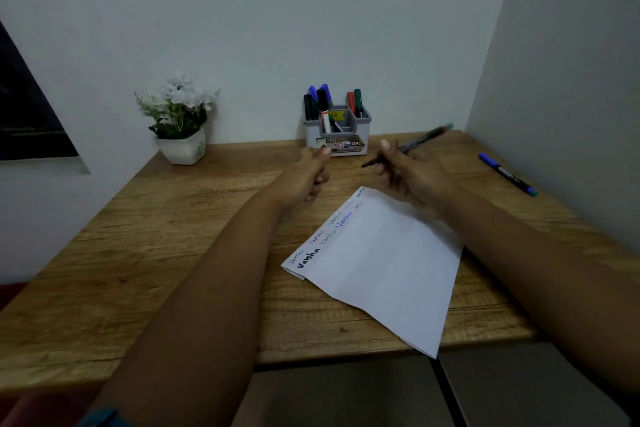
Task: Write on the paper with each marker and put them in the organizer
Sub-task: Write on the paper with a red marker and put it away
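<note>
Wooden desk [145, 253] under both your outstretched forearms, your right hand [412, 173] pinched a blurred marker [412, 144] — tip toward you — above the paper [384, 263], your left hand [306, 173] curled closed, holding nothing visible.

Right hand [412, 173] grips a dark pen [412, 146], blurred, above the far edge of the paper [381, 263]; left hand [306, 173] is curled in a loose fist next to it, thumb up, whether it holds anything is unclear. Paper lies angled on the wooden desk [138, 253], handwriting along its far-left edge. Grey organizer [337, 130] with markers stands against the wall, flower pot [181, 147] to its left, blue marker [507, 174] lying well right.
</note>
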